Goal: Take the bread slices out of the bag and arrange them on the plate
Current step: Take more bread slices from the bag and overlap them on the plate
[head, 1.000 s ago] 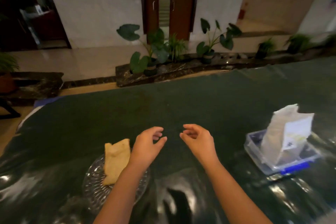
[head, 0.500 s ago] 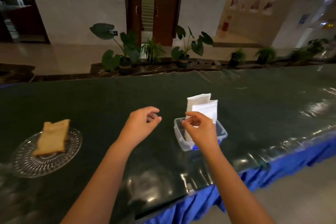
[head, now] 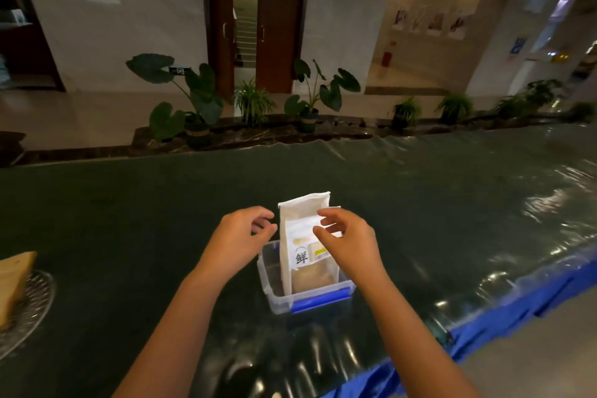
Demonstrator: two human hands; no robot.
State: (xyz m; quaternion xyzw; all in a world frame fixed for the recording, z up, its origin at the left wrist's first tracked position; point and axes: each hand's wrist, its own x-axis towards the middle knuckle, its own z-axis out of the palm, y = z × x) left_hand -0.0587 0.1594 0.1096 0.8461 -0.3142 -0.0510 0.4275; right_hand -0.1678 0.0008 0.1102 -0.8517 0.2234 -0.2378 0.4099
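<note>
A white bread bag [head: 298,237] with a printed label stands upright in a clear plastic tub [head: 323,299] with a blue clip. Brown bread shows through the bag's lower window. My left hand [head: 240,244] hovers just left of the bag's top, fingers curled and apart, holding nothing. My right hand [head: 347,241] is at the bag's upper right, thumb and fingers around the front flap; whether they pinch it is unclear. At the far left edge, a bread slice [head: 14,281] lies on a patterned glass plate [head: 30,310].
The dark green table cover [head: 129,220] is shiny and wrinkled, with a blue skirt [head: 504,307] along the near right edge. Potted plants [head: 193,100] line a ledge beyond the far edge.
My view has swung right, so the plate slid to the left edge and the bag is now centred. Both hands have moved from open table up to the top of the bag.
</note>
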